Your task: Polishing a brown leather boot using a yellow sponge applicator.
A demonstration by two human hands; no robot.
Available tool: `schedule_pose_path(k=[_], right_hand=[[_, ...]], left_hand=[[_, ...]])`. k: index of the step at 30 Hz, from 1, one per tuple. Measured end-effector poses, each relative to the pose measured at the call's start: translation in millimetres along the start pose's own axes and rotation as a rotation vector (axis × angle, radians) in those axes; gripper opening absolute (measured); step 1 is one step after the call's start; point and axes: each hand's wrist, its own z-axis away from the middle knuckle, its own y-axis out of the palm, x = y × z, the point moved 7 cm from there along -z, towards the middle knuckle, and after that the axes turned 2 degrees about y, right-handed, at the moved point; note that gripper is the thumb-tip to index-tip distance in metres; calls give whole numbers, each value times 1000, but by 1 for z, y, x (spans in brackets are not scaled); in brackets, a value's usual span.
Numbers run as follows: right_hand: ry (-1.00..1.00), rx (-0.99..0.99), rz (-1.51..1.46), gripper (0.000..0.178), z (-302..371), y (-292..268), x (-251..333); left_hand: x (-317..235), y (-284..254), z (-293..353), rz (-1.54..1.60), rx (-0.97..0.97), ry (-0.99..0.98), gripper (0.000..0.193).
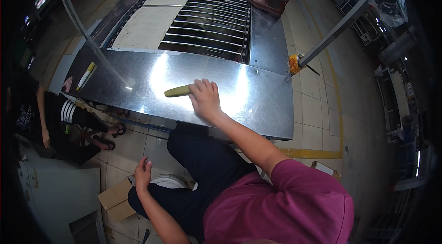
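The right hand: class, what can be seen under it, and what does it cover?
Under the right hand is the steel tabletop, with a slim olive-green object sticking out leftward; its other end is covered and cannot be seen.

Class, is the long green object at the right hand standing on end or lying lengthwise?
Lengthwise: the green object stretches sideways over the metal table, one end in the right hand. Whether it rests fully flat, I cannot tell.
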Motion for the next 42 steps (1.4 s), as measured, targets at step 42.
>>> schedule_pose_path(k=[42], right_hand=[[18, -49, 16, 26, 2, -5, -1]], left_hand=[[-1, -1, 1, 8, 3, 9, 49]])
